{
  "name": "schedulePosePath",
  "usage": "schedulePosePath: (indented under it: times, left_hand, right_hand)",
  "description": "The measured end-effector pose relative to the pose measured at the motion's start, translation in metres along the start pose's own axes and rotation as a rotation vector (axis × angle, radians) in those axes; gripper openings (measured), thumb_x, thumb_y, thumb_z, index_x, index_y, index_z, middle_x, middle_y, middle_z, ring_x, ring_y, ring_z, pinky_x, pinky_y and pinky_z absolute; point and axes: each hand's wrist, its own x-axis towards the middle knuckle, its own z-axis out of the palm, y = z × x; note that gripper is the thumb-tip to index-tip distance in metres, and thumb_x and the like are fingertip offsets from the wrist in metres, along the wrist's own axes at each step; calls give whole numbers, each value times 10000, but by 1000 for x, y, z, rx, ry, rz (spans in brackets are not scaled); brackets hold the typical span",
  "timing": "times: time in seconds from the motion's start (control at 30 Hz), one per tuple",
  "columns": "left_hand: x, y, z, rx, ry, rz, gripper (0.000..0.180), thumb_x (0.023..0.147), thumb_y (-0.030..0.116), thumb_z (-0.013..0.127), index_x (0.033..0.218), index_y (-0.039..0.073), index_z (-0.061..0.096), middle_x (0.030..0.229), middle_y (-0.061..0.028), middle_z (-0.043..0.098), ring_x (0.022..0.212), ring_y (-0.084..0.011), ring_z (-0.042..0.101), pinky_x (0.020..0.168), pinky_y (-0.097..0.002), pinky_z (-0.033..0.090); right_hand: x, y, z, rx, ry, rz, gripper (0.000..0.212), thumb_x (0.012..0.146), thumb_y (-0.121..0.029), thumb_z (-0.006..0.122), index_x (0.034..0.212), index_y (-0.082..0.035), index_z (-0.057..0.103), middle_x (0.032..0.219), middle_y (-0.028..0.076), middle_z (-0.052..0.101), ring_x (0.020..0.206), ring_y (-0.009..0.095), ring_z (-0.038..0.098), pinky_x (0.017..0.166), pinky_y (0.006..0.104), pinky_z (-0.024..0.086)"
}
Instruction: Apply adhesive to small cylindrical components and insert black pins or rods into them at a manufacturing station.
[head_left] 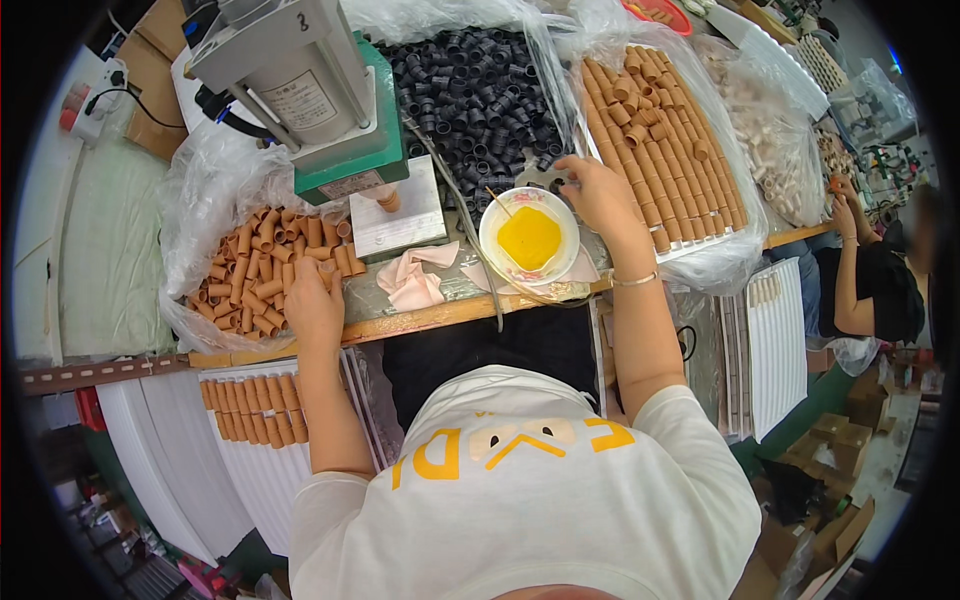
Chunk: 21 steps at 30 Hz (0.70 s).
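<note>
My left hand (316,300) is among short brown tubes (262,262) heaped in a plastic bag, its fingers curled down at the pile; what they grip is hidden. Just right of a bowl (487,240) of yellow liquid, my right hand (600,200) reaches toward loose black ring-like fittings (470,110). Its thumb and index finger are apart, with no held piece visible. A thin stick (498,202) leans in the bowl. Between my hands stands a green and grey press (345,165), with one brown tube (389,200) upright on the metal block (400,225) under it.
A pink cloth (413,277) lies by the wooden table edge (400,325). On the right is a tray of brown tubes in rows (665,150), beside a bag of pale pieces (775,150). Below left, a white ribbed tray (265,470) holds more tubes. Another person (870,285) works at far right.
</note>
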Motion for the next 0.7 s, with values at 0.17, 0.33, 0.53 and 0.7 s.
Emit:
schedulePosePath:
  times: [0.17, 0.33, 0.53, 0.7]
  left_hand:
    - [2, 1, -7, 77, -148, -64, 221, 808, 99, 696, 930, 26, 527, 870, -213, 648, 826, -419, 622, 665, -476, 488]
    - [-11, -11, -23, -524, 21, -132, 249, 796, -45, 693, 838, 28, 459, 948, -129, 641, 834, -225, 653, 751, -328, 527]
    - [-13, 38, -11, -1178, -134, 41, 333, 773, -99, 693, 776, 63, 402, 1051, -107, 597, 997, -182, 585, 868, -295, 490]
    - [-11, 86, 19, -1132, -223, 292, 328, 756, -84, 706, 773, 67, 415, 1021, -96, 615, 911, -172, 612, 798, -269, 486]
  right_hand:
    - [17, 18, 15, -107, -145, -113, 242, 772, -86, 702, 1008, -105, 653, 910, 132, 636, 890, 335, 634, 762, 426, 508]
    - [1, 8, 1, -34, -23, -55, 192, 800, -78, 670, 991, -90, 653, 908, 136, 628, 888, 342, 624, 757, 433, 500]
    - [-47, -17, -26, 196, 176, -46, 74, 837, -96, 660, 898, -57, 643, 860, 120, 649, 844, 320, 607, 726, 427, 477]
    - [-69, -42, -7, 196, 174, -231, 126, 781, -141, 736, 859, -100, 646, 873, 45, 678, 874, 204, 605, 819, 386, 390]
